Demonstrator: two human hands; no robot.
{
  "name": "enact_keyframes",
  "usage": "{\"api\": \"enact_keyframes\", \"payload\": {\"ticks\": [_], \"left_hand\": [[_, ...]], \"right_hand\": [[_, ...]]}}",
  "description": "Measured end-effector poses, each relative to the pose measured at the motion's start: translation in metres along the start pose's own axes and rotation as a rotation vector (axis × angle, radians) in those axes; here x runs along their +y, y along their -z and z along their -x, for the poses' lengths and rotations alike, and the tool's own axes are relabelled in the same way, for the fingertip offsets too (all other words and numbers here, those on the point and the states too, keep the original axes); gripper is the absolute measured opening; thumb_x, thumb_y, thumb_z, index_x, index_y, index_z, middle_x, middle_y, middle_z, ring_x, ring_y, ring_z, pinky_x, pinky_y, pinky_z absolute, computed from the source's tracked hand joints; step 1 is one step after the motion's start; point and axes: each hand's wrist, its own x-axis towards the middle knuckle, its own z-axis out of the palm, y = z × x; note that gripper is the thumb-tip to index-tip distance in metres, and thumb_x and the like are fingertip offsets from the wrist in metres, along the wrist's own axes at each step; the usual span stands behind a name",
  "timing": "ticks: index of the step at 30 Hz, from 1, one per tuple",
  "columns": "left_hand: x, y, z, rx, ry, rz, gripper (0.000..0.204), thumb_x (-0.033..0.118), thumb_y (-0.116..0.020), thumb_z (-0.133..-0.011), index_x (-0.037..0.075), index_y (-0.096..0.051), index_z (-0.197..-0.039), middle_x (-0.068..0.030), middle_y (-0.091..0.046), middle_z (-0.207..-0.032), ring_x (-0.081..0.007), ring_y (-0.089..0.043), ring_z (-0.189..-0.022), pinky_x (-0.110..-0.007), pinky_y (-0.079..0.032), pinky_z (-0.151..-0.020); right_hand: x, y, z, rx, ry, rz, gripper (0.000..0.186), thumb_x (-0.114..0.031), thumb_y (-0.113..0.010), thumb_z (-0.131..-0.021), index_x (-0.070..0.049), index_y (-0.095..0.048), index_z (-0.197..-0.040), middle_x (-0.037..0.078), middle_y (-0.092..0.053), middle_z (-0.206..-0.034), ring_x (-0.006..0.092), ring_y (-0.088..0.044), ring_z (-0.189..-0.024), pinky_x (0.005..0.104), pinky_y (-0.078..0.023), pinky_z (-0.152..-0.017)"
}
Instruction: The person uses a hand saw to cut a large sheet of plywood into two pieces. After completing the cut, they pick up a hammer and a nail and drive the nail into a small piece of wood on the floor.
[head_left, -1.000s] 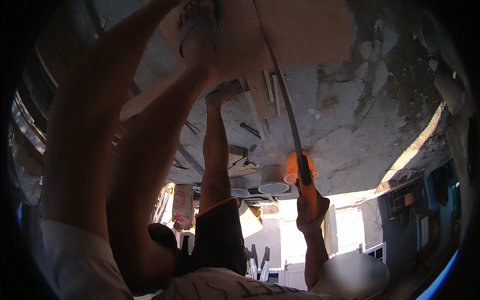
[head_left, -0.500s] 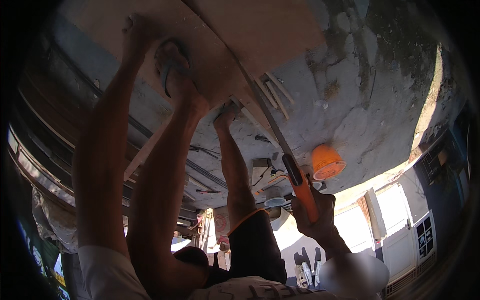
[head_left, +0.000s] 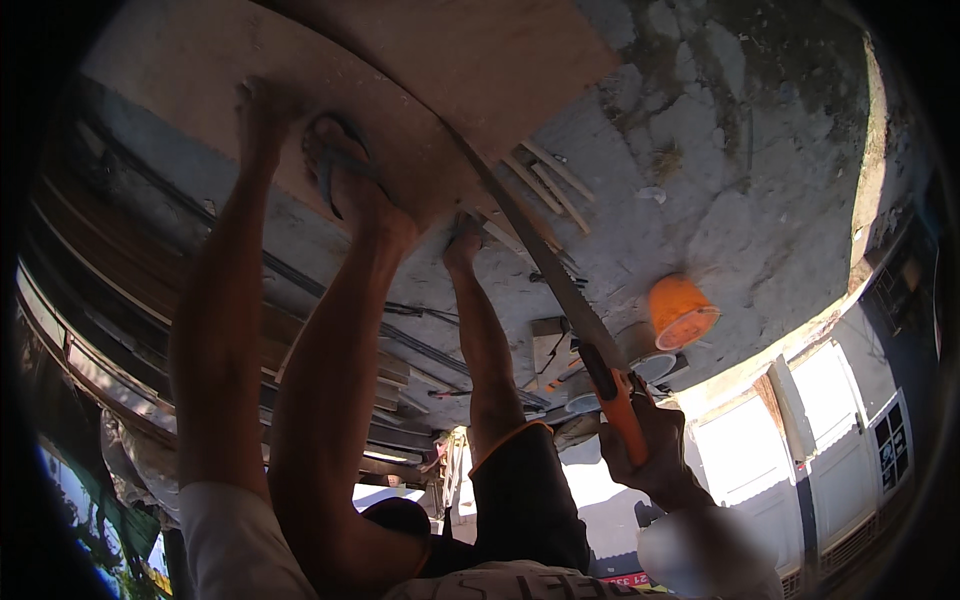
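Note:
My right hand point(head_left: 652, 450) is closed around the orange-and-black handle of a hand saw point(head_left: 530, 245). The long toothed blade slants up and left to a thin brown wooden sheet point(head_left: 530, 75), meeting it at a dark, curved cut line. On the sheet's left part my left hand point(head_left: 262, 118) presses down, its fingers seemingly laid out on the surface, though dim. Beside that hand my foot in a flip-flop point(head_left: 345, 170) stands on the same sheet. My other foot point(head_left: 462, 240) is by the sheet's lower edge.
An orange bucket point(head_left: 682, 312) lies tipped on the rough concrete floor point(head_left: 690, 160), right of the saw. Narrow wood strips point(head_left: 555, 185) lie by the sheet's edge. Long dark rods point(head_left: 420, 350) and stacked boards point(head_left: 130, 250) are on the left. White doors point(head_left: 745, 455) stand at lower right.
My right hand has drawn the saw back toward me, so more blade shows outside the sheet. The view has shifted slightly; my left hand and foot stay on the sheet.

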Motion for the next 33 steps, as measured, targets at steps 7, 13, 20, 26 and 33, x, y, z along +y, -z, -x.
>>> {"api": "enact_keyframes", "payload": {"ticks": [7, 13, 20, 26, 33], "left_hand": [[-0.010, -0.008, -0.011, -0.116, 0.059, -0.039, 0.088, 0.030, -0.077, -0.095, -0.009, -0.031, -0.158, -0.0316, -0.044, -0.154, -0.0477, -0.055, -0.134, -0.052, -0.055, -0.104], [-0.005, 0.005, -0.004, -0.143, 0.094, -0.060, 0.101, 0.039, -0.081, -0.091, -0.008, -0.024, -0.161, -0.0311, -0.040, -0.156, -0.0500, -0.052, -0.136, -0.054, -0.054, -0.106], [-0.027, -0.005, -0.008, -0.106, 0.056, -0.011, 0.108, 0.041, -0.085, -0.085, -0.008, -0.025, -0.161, -0.0315, -0.036, -0.160, -0.0511, -0.052, -0.135, -0.055, -0.052, -0.108], [-0.015, -0.003, -0.001, -0.178, 0.089, 0.036, 0.102, 0.035, -0.082, -0.089, -0.008, -0.025, -0.161, -0.0314, -0.032, -0.163, -0.0498, -0.046, -0.142, -0.054, -0.049, -0.110], [0.007, 0.014, 0.006, -0.153, 0.081, 0.001, 0.098, 0.037, -0.080, -0.091, -0.008, -0.027, -0.160, -0.0313, -0.036, -0.159, -0.0488, -0.043, -0.143, -0.054, -0.046, -0.114]], "right_hand": [[0.025, -0.062, -0.146, 0.018, -0.059, 0.055, 0.027, -0.022, -0.072, -0.093, 0.002, -0.069, -0.105, 0.013, -0.070, -0.071, 0.0329, -0.075, -0.064, 0.0461, -0.061, -0.073], [0.012, -0.017, -0.059, 0.026, -0.073, -0.145, 0.030, -0.021, -0.074, -0.089, 0.004, -0.071, -0.106, 0.018, -0.072, -0.079, 0.0367, -0.075, -0.068, 0.0450, -0.061, -0.069], [0.038, -0.039, -0.118, -0.035, -0.047, -0.156, 0.031, -0.022, -0.072, -0.094, 0.006, -0.069, -0.108, 0.014, -0.067, -0.066, 0.0312, -0.073, -0.063, 0.0435, -0.061, -0.072], [0.033, -0.073, -0.157, 0.058, -0.016, -0.134, 0.026, -0.020, -0.074, -0.091, 0.003, -0.070, -0.104, 0.017, -0.070, -0.072, 0.0338, -0.075, -0.066, 0.0411, -0.060, -0.062], [0.041, -0.013, -0.025, -0.076, -0.076, -0.040, 0.020, -0.019, -0.074, -0.085, -0.002, -0.073, -0.096, 0.017, -0.073, -0.081, 0.0351, -0.077, -0.075, 0.0441, -0.061, -0.066]]}}
